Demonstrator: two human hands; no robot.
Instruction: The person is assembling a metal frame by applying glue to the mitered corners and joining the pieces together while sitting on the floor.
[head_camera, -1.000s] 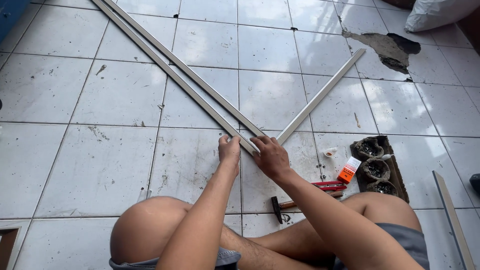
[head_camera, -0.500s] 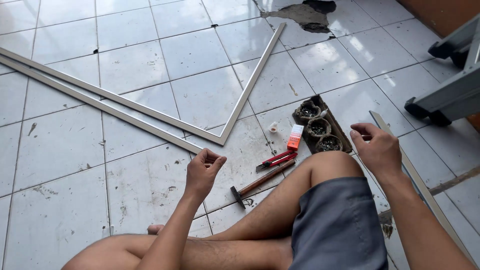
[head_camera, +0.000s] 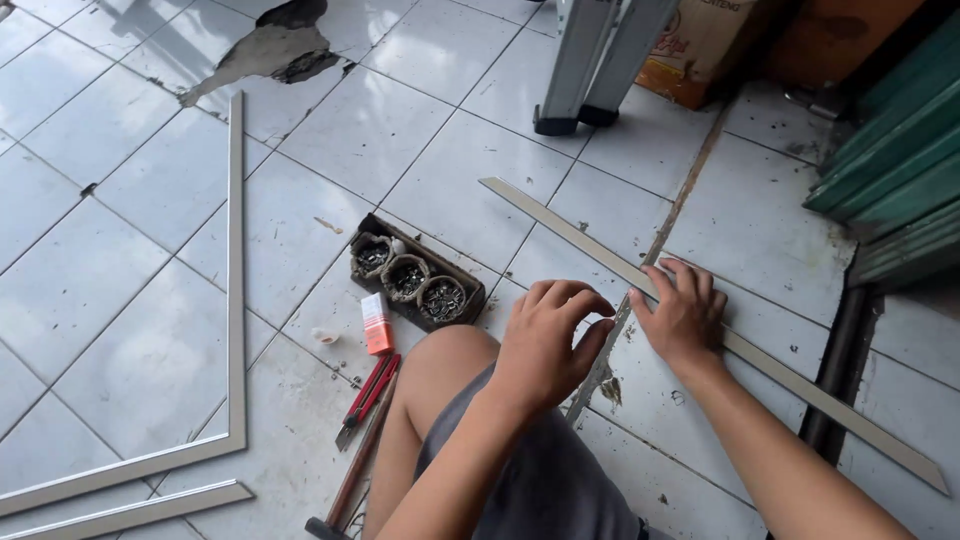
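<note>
Right hand (head_camera: 685, 315) palm-down on flat strip (head_camera: 800, 385)

Glossy white floor tiles (head_camera: 120, 300) fill the frame, scuffed and gritty, with a broken patch (head_camera: 270, 50) of bare grey at upper left. Grey ladder feet (head_camera: 575, 115) stand at top centre; green slatted shutters (head_camera: 890, 170) line the right edge in daylight.

Stuff lying around on the white tile floor (head_camera: 130, 330): a dark tray (head_camera: 418, 278) with three round cups of screws, a small orange-and-white box (head_camera: 377, 323) just beside it, red-handled pliers (head_camera: 366, 392), a hammer (head_camera: 352, 470), pale framing strips (head_camera: 236, 270) joined at a corner, and ladder feet (head_camera: 572, 118) up top.
</note>
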